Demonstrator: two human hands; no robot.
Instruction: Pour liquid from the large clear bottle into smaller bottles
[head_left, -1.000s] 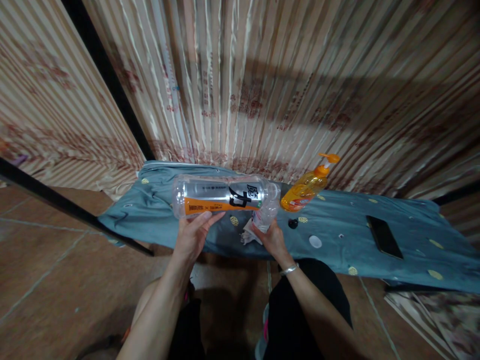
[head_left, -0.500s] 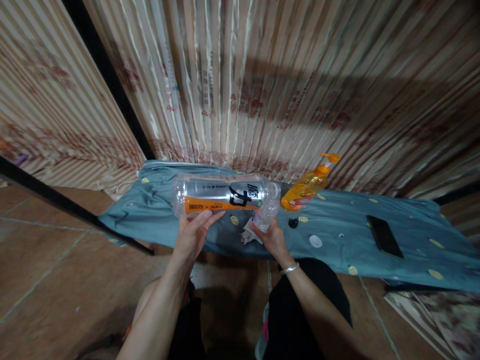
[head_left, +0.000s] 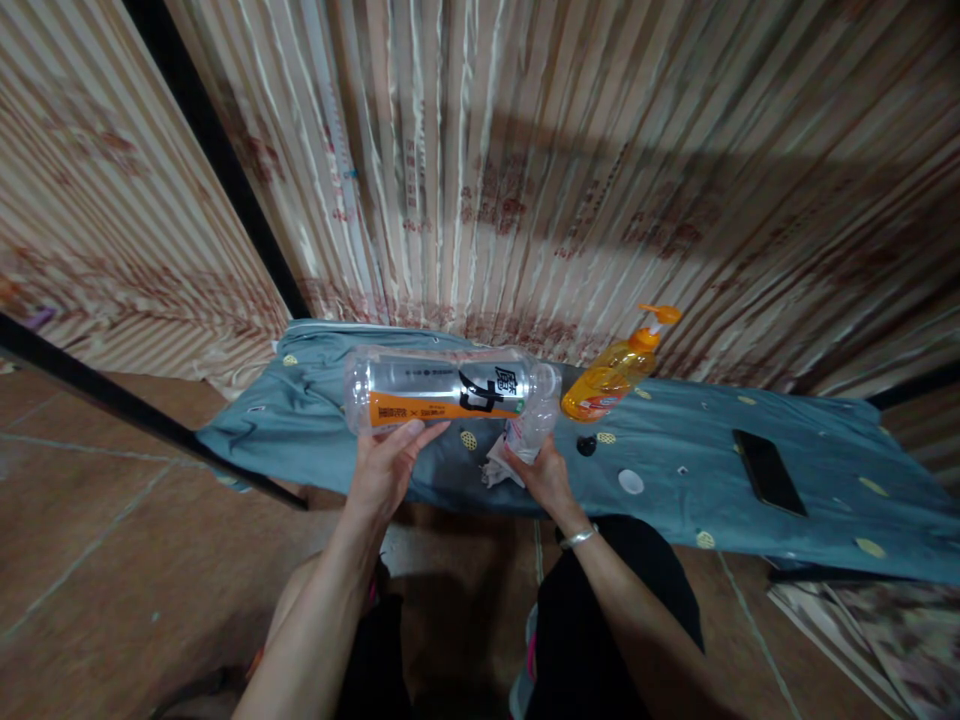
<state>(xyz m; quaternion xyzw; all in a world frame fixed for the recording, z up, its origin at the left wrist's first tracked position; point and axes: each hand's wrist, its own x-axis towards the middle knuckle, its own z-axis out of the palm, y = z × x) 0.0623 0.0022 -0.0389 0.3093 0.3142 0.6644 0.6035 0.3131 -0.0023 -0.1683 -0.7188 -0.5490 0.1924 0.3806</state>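
My left hand (head_left: 386, 465) grips the lower left part of a large clear bottle (head_left: 442, 390) with a silver and orange label. The bottle lies sideways, its neck to the right. My right hand (head_left: 546, 475) is closed around a smaller clear bottle (head_left: 534, 425), whose upper end meets the large bottle's neck. A crumpled whitish cloth or tissue (head_left: 499, 468) shows beside my right fingers. Just right of the bottles stands an orange pump bottle (head_left: 609, 380). A black cap (head_left: 586, 446) and a white round lid (head_left: 631, 483) lie on the blue-green cloth.
The narrow surface is covered with a blue-green cloth (head_left: 675, 425). A black phone (head_left: 769, 472) lies on its right part. Behind hangs a striped curtain (head_left: 450, 180); black poles (head_left: 217, 165) stand at the left. My knees are below the front edge.
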